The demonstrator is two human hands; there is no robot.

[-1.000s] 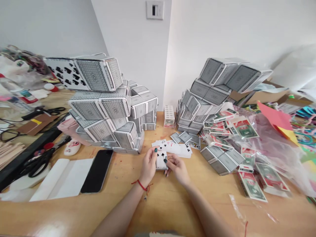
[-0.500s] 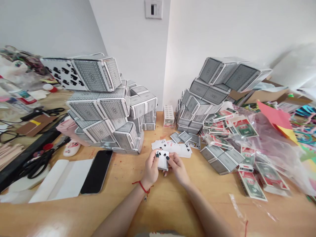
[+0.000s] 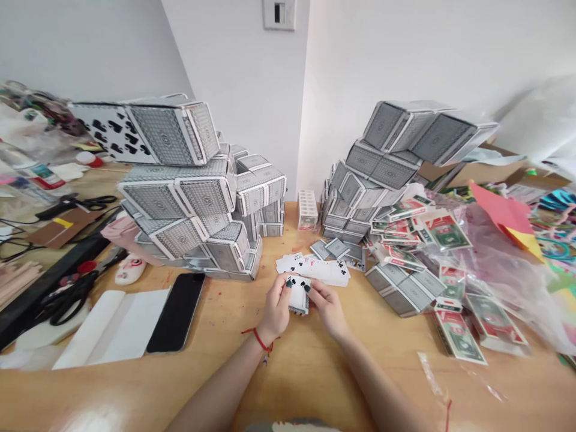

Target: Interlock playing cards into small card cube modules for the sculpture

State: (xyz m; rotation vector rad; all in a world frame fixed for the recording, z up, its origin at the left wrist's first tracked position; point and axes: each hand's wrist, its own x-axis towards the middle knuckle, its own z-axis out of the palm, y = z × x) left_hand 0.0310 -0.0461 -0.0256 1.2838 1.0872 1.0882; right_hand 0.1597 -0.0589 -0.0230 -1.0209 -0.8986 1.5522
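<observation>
Between my two hands is a four of spades playing card (image 3: 297,295), face up, with a patterned edge showing below it; whether that is one folded card or several I cannot tell. My left hand (image 3: 275,306) pinches its left side, thumb on the face. On the right side my right hand (image 3: 327,305) presses its thumb near the top corner, fingers behind. Just beyond the hands lie loose face-up playing cards (image 3: 330,273) in a spread. A few small grey card pieces (image 3: 336,248) rest behind them.
Tall stacks of grey card boxes rise at left (image 3: 204,198) and right (image 3: 382,162). A low card block (image 3: 405,289) sits right of the hands, near red-green card packs (image 3: 459,336). A phone (image 3: 175,313), white paper (image 3: 112,327) and black scissors (image 3: 74,297) lie left.
The card in my hands has tipped slightly, showing more patterned edge at its bottom. My right fingers have drawn up from beneath it. The view has shifted slightly.
</observation>
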